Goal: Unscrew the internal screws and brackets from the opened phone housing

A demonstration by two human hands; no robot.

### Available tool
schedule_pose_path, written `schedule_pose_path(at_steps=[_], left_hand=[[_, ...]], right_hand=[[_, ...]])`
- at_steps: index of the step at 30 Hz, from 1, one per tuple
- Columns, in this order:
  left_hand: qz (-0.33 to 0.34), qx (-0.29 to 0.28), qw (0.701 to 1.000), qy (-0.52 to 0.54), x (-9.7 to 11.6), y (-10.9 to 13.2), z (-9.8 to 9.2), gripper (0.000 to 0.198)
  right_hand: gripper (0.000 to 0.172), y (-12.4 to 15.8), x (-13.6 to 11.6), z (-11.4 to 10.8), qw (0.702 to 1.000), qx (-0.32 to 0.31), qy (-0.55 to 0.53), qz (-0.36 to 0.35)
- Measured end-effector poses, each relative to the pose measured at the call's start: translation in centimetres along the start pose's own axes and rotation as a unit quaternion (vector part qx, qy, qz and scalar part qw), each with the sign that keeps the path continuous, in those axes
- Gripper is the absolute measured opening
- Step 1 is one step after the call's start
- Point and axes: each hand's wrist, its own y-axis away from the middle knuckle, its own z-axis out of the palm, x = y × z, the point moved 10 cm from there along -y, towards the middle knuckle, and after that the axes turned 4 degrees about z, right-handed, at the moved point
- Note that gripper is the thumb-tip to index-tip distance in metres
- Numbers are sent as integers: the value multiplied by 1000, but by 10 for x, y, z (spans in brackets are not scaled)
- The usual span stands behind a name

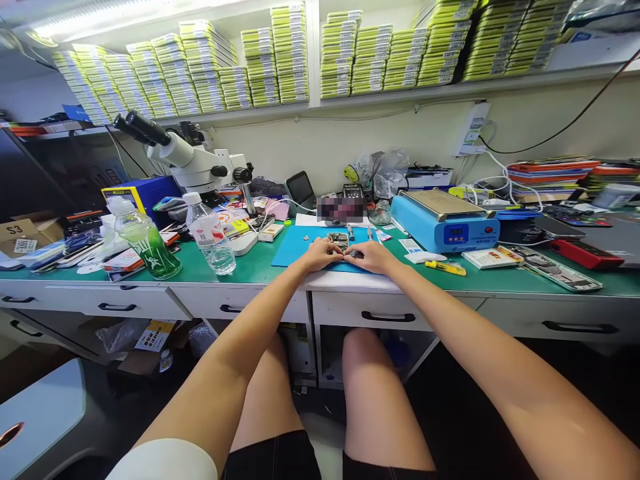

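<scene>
Both arms reach out to a blue work mat (300,248) on the green bench top. My left hand (320,255) rests on the mat with fingers curled beside a small circuit board (339,239). My right hand (373,257) lies close to it, fingers closed around a thin dark tool (354,253) whose tip points at the board. The two hands nearly touch. What the left fingers hold, if anything, is too small to make out.
A microscope (185,157), a green bottle (147,241) and a clear water bottle (213,237) stand at the left. A blue heating plate (445,223) sits right of the mat, with phones and parts beyond. Shelves of yellow boxes (280,60) hang above. Drawers (385,313) face my knees.
</scene>
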Motion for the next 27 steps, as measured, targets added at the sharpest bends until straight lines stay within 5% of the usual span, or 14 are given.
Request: schedule_pose_path(at_steps=[27], left_hand=[[-43, -8, 992, 115, -5, 0, 2, 45]], right_hand=[[36, -2, 3, 0, 1000, -1, -27, 10]])
